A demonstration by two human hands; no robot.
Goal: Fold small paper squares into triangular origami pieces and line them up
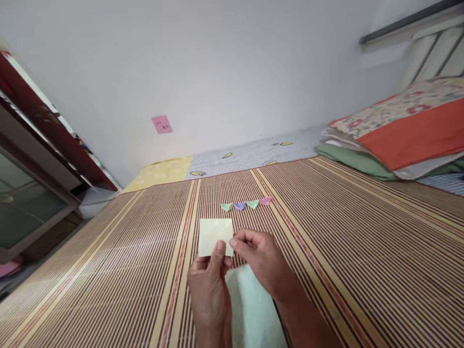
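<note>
A square of pale yellow paper (213,235) is held up in front of me, with a faint diagonal line near its upper right. My left hand (211,282) grips its lower edge, thumb on the front and fingers behind. At the paper's right edge, my right hand (260,256) pinches with thumb and forefinger. Just beyond the paper, several small folded paper pieces lie in a row: a light green one (226,207), a purple one (239,206), another green one (253,204) and a pink one (266,200).
A striped bamboo mat (119,261) covers the bed. Below my hands lies a pale green surface (255,304). Folded bedding (402,135) is stacked at the right. A pink note (161,124) sticks to the white wall (232,72). The mat's left edge drops toward a cabinet.
</note>
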